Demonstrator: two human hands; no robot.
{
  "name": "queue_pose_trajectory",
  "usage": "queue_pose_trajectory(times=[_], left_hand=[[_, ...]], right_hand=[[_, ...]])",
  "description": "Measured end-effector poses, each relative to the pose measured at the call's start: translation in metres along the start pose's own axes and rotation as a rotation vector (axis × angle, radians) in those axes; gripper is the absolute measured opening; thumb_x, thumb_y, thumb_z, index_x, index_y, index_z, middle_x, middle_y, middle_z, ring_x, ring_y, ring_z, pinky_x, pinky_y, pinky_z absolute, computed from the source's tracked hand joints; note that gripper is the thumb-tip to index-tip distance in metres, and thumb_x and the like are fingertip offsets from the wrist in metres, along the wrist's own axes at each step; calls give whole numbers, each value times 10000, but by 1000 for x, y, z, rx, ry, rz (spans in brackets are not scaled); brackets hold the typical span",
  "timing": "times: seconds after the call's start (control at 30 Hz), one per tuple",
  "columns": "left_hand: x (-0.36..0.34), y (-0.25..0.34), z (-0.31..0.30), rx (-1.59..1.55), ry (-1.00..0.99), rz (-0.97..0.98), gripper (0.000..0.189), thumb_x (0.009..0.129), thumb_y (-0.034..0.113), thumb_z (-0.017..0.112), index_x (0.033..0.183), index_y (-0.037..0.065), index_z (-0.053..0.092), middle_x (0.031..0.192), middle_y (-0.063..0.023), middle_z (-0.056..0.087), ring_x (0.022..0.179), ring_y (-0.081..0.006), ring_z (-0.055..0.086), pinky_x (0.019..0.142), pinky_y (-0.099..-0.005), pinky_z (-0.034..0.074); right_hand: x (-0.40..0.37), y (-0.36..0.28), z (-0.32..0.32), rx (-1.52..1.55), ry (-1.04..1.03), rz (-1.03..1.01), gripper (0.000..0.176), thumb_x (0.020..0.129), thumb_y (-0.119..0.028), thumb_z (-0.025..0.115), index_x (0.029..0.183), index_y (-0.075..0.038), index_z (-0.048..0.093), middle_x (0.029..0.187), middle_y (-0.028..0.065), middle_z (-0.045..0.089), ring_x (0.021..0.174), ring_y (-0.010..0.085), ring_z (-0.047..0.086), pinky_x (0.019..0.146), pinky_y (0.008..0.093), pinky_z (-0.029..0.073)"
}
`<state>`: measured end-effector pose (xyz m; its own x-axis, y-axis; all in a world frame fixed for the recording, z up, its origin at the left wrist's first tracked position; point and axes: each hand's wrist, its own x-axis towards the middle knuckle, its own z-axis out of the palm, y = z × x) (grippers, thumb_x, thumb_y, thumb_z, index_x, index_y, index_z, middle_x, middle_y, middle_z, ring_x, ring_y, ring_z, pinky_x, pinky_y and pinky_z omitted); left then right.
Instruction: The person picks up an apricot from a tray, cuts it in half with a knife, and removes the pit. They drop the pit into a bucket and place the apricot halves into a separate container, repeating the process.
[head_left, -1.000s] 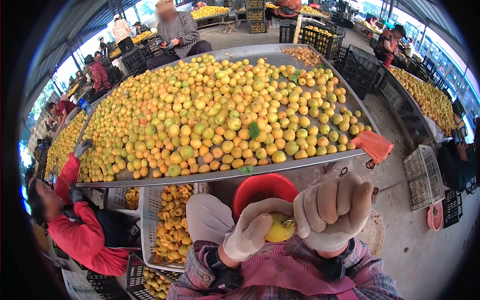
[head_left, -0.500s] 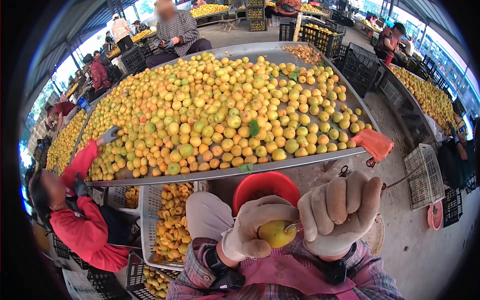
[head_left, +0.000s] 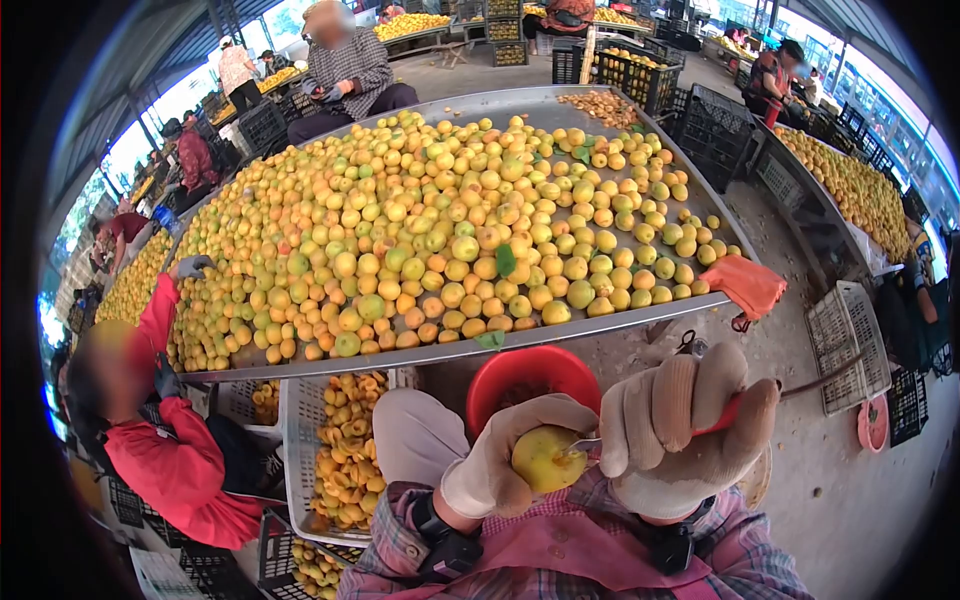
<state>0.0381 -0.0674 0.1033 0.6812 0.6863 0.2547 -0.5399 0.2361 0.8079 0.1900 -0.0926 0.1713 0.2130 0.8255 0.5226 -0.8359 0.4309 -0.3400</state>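
Note:
My left hand (head_left: 515, 455), in a pale work glove, holds a yellow-green fruit (head_left: 548, 460) low in front of my body. Just right of it, my gloved right hand (head_left: 685, 430) is curled around a tool with a red handle (head_left: 718, 414). The tool's thin metal tip (head_left: 585, 444) meets the right side of the fruit, where the flesh looks cut. A red bucket (head_left: 480, 385) stands behind my hands, below the edge of a metal table (head_left: 440, 358) heaped with yellow and orange fruit (head_left: 400, 230).
A white crate (head_left: 300, 450) of halved fruit stands left of my knee. A co-worker in red (head_left: 170, 460) sits at the left; another (head_left: 350, 70) sits across the table. An orange cloth (head_left: 745, 287) hangs on the table's right corner. Another white crate (head_left: 850, 345) stands at the right.
The fruit has turned slightly and shows more cut flesh at the tip. My right hand has tilted, showing the red handle. The co-worker in red has leaned the head.

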Motion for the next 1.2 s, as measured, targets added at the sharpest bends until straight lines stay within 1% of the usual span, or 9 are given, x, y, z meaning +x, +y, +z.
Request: queue_pose_trajectory(times=[0.1, 0.27, 0.4, 0.5, 0.57, 0.77, 0.87, 1.07, 1.2], left_hand=[[4, 7, 3, 57, -26, -61, 997, 573, 692, 787, 1196, -51, 553, 1127, -99, 566, 1024, -176, 555, 874, -300, 437], [11, -3, -5, 334, -85, 185, 933, 577, 690, 795, 1137, -25, 579, 1061, -95, 590, 946, -183, 569, 824, -309, 456], [7, 2, -6, 336, -91, 144, 898, 585, 659, 816, 1124, -20, 580, 1035, -90, 618, 887, -197, 591, 787, -309, 475], [8, 7, -8, 398, -122, 73, 841, 609, 584, 848, 1128, -22, 582, 1027, -105, 641, 867, -228, 622, 776, -314, 488], [12, 6, -6, 492, -150, 242, 768, 624, 475, 876, 1134, -20, 583, 1015, -121, 649, 868, -254, 641, 776, -323, 496], [10, 12, 8, 619, -68, 234, 755, 592, 421, 892, 1140, -4, 591, 1002, -134, 646, 875, -259, 651, 777, -335, 501], [4, 11, 6, 531, -46, 84, 783, 612, 449, 888, 1158, -16, 574, 1038, -118, 638, 931, -209, 631, 818, -322, 485], [1, 3, 19, -50, -10, 14, 803, 780, 554, 755, 1252, -36, 481, 1123, -70, 600, 1020, -136, 555, 885, -286, 437], [-7, -4, 14, 59, 47, 2, 728, 870, 542, 656, 1270, -34, 463, 1106, -66, 600, 995, -132, 560, 864, -285, 445]], right_hand=[[-1, -1, 2, -9, -38, -13, 485, 1005, -463, 434, 702, -84, 416, 562, 36, 439, 424, 173, 434, 466, 364, 473], [-3, -1, 3, -60, -79, -39, 513, 1000, -461, 452, 652, -86, 411, 542, 26, 432, 415, 169, 441, 462, 361, 471], [3, 0, 0, -93, -167, -36, 491, 1024, -440, 391, 671, -98, 391, 549, 12, 416, 374, 131, 396, 425, 328, 470], [4, 2, 2, -142, -251, -80, 476, 1048, -422, 329, 694, -108, 372, 552, 3, 408, 338, 96, 357, 388, 293, 472], [4, 2, 4, -150, -255, -97, 470, 1048, -414, 337, 691, -110, 371, 547, 0, 408, 335, 93, 361, 384, 286, 471], [3, 8, 9, -149, -329, -113, 471, 1041, -392, 373, 658, -118, 363, 496, -18, 399, 327, 88, 349, 311, 278, 407], [-2, -2, 4, -102, -274, 83, 467, 981, -423, 522, 663, -94, 427, 587, 44, 464, 463, 221, 478, 489, 367, 432], [-1, -2, -1, -2, -167, 77, 479, 992, -437, 491, 667, -92, 421, 569, 42, 460, 443, 208, 457, 498, 366, 446], [4, 8, 1, -106, -246, -12, 493, 1041, -425, 355, 654, -119, 362, 530, -6, 405, 351, 107, 380, 379, 302, 460]])
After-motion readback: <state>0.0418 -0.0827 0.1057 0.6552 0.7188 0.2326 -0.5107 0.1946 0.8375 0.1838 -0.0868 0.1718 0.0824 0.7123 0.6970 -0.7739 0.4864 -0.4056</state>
